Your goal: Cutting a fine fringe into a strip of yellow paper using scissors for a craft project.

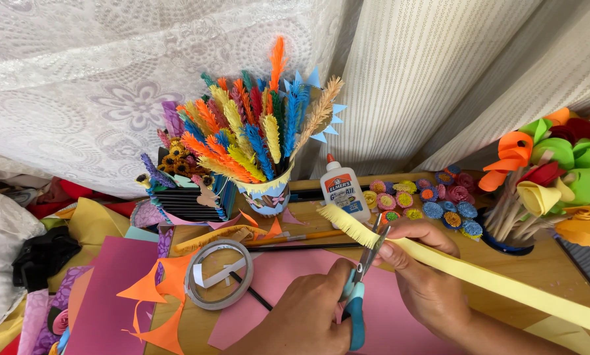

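Observation:
My left hand (311, 315) grips a pair of blue-handled scissors (361, 289), blades pointing up and away. The blades meet the edge of a long yellow paper strip (492, 281), which my right hand (426, 276) pinches between thumb and fingers. The strip's far end (344, 222), left of the blades, is cut into a fine fringe. The rest of the strip runs off to the lower right over the wooden table (545, 266). Under both hands lies a pink paper sheet (288, 279).
A cup of colourful fringed paper stems (255, 131) stands behind, beside a white glue bottle (341, 187) and several small rolled paper flowers (433, 197). A tape roll (217, 274), orange scraps (157, 289) and a pencil (301, 236) lie left. Paper roses (551, 177) stand right.

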